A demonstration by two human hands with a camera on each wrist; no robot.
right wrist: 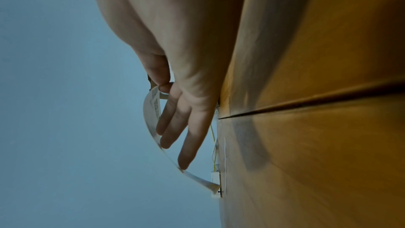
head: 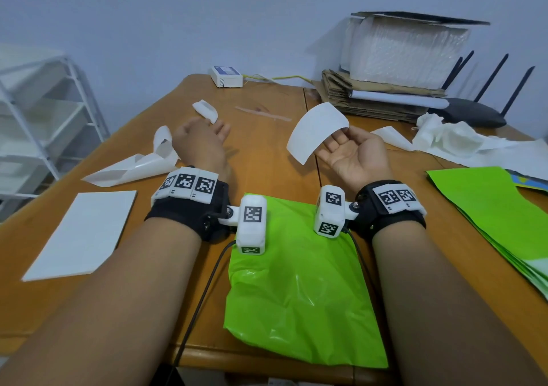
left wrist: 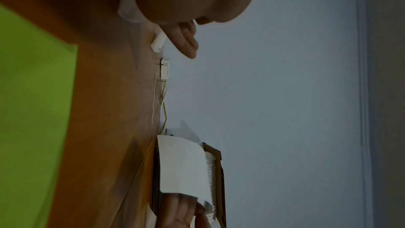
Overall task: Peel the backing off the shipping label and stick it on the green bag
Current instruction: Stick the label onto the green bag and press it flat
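A green plastic bag [head: 299, 290] lies flat at the near table edge, between my forearms. My right hand [head: 350, 151] is raised palm up beyond it and pinches a corner of the white shipping label [head: 317, 132], which curls in the air above the table. The right wrist view shows the thumb and forefinger pinching the label [right wrist: 153, 110], printed side toward the fingers. My left hand [head: 201, 136] hovers over the table at the left with relaxed fingers [left wrist: 186, 41] and holds nothing. A curled white backing piece [head: 206, 109] lies just past its fingertips.
More peeled backing sheets [head: 136, 163] lie left of my left hand. A white stack of labels [head: 80, 234] sits near left. A pile of green bags [head: 498, 216] is at right, with crumpled white paper [head: 450, 139], cardboard and bubble mailers [head: 394, 59], a router [head: 474, 112] and a small white box [head: 226, 75] behind.
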